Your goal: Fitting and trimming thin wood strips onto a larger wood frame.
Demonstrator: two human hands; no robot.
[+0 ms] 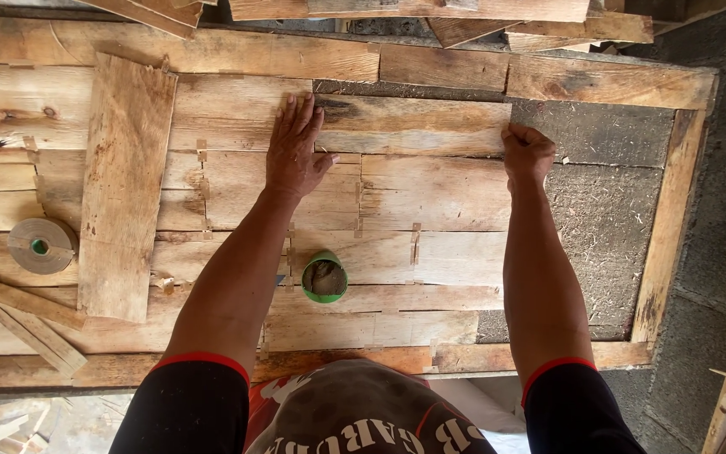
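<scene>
Thin wood veneer sheets lie side by side inside a wooden frame (598, 81), joined by short strips of brown tape. My left hand (294, 148) rests flat, fingers spread, on the upper veneer sheet (413, 126) near its left end. At the same sheet's right edge, my right hand (527, 152) is curled and pinches the corner. A green cup (324, 277) stands on the sheets between my forearms.
A roll of brown tape (40, 245) lies at the left. A loose veneer board (124, 185) lies upright across the left sheets. Narrow wood strips (23, 315) sit at the lower left. Bare grey surface (602, 219) shows inside the frame's right part. Planks pile at the top.
</scene>
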